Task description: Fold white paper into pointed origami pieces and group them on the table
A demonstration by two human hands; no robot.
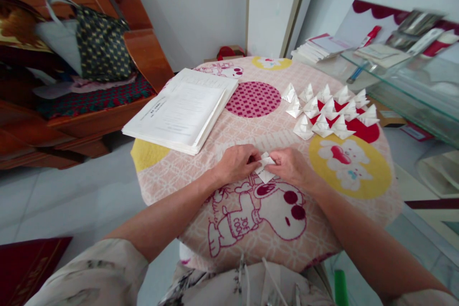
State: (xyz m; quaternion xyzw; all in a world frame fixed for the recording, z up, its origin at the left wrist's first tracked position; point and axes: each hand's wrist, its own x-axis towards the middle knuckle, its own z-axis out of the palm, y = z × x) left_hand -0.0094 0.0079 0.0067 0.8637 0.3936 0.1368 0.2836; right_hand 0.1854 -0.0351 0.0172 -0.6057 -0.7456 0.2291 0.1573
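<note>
A small piece of folded white paper (pixel 266 175), with faint print on it, is held low over the cloth-covered table (pixel 201 172). My left hand (pixel 238 161) pinches its left side, and my right hand (pixel 289 166) grips its right side with the thumb on top. Both sets of fingers are closed and partly hide the paper. Beyond my right hand stand several folded paper boats (pixel 322 126) in rows, pointed and white. To the far left of my hands lies a thick stack of printed paper sheets (pixel 175 114).
At right stands a glass shelf (pixel 405 86) holding a red marker (pixel 372 36) and other items, with a pile of papers (pixel 319 49) beside it. A wooden bench (pixel 143 64) on the left carries a patterned bag (pixel 102 43). A green object (pixel 340 287) shows at lower right.
</note>
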